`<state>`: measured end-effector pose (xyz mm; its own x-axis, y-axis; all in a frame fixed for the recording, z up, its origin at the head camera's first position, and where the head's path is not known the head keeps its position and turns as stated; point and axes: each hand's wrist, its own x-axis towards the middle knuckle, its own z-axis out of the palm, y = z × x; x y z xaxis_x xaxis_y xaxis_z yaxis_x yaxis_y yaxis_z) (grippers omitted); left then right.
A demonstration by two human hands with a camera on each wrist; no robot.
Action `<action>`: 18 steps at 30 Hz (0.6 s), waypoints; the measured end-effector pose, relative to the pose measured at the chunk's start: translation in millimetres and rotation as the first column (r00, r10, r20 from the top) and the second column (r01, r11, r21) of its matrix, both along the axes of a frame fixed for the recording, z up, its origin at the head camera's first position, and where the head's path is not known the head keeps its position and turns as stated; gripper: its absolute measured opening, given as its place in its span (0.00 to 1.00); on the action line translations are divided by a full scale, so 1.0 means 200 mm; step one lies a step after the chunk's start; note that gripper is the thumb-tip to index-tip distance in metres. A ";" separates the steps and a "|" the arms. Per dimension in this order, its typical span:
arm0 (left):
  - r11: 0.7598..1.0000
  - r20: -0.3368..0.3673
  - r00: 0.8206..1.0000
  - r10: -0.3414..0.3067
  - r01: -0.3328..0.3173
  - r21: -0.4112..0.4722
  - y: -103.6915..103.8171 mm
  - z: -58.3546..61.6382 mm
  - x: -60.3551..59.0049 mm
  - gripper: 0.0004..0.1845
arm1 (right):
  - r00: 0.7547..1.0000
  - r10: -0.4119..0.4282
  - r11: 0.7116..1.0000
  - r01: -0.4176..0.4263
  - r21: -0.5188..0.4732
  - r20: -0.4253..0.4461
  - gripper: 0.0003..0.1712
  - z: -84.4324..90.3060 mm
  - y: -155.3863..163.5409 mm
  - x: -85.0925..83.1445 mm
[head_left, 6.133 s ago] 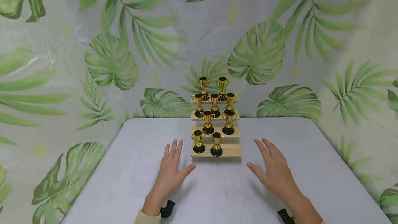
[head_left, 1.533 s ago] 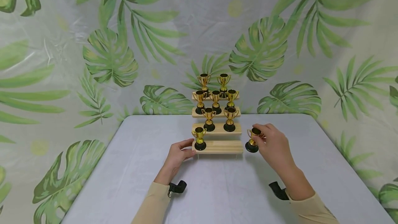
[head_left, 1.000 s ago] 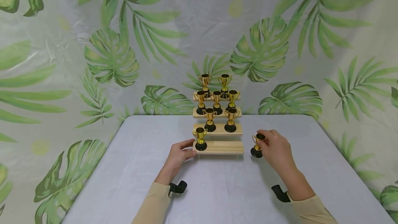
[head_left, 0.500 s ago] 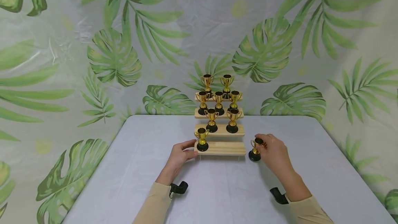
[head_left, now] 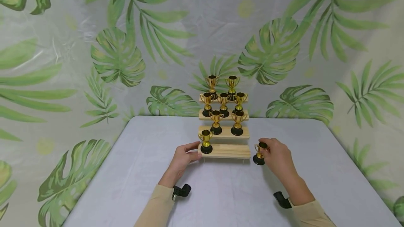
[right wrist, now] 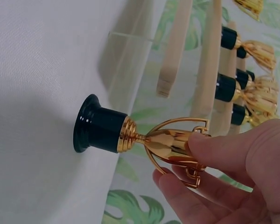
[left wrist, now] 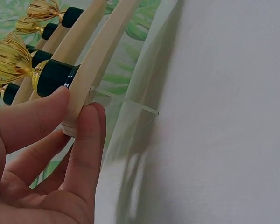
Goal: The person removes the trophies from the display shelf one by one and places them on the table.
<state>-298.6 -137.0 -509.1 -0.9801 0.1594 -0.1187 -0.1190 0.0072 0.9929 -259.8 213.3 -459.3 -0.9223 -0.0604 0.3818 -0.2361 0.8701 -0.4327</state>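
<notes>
Gleaming gold, held trophy (right wrist: 130, 135) has rnd blk base (right wrist: 102, 128).

This looks like a small curtained-off recording booth: a sheet (head_left: 189, 59) printed with green leaves hangs behind the far edge of the white-topped bench (head_left: 221, 192) and continues down beside its left and right edges; black cameras (head_left: 182, 190) sit at both wrists.

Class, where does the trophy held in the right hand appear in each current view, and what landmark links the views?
Head: right of centre, the trophy beside the wooden stand, in the right hand.
Left wrist: not in it.
Right wrist: near the centre, base leftward.
Shared landmark: the wooden stand.
</notes>
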 end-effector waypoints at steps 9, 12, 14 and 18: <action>1.000 -0.018 1.000 -0.001 0.001 0.002 0.00 0.01 0.00 0.30 | 1.000 0.019 1.000 -0.020 -0.011 -0.019 0.20 0.01 0.01 -0.01; 1.000 -0.019 1.000 0.000 0.000 0.008 0.00 0.01 0.01 0.30 | 0.999 0.031 0.999 -0.031 -0.010 -0.022 0.20 0.01 0.01 -0.01; 1.000 -0.020 1.000 -0.001 0.002 0.008 0.00 0.01 0.01 0.30 | 0.999 0.031 0.999 -0.031 -0.007 -0.017 0.20 0.01 0.01 -0.01; 1.000 -0.035 0.999 -0.014 0.014 0.017 0.00 0.00 0.01 0.31 | 0.999 0.032 0.999 -0.032 -0.005 -0.001 0.22 0.00 0.02 0.00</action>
<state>-295.7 -137.7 -508.2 -0.9812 0.1750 -0.0819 -0.0847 -0.0087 0.9964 -259.4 216.6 -459.7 -0.9194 -0.0884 0.3833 -0.2646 0.8600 -0.4364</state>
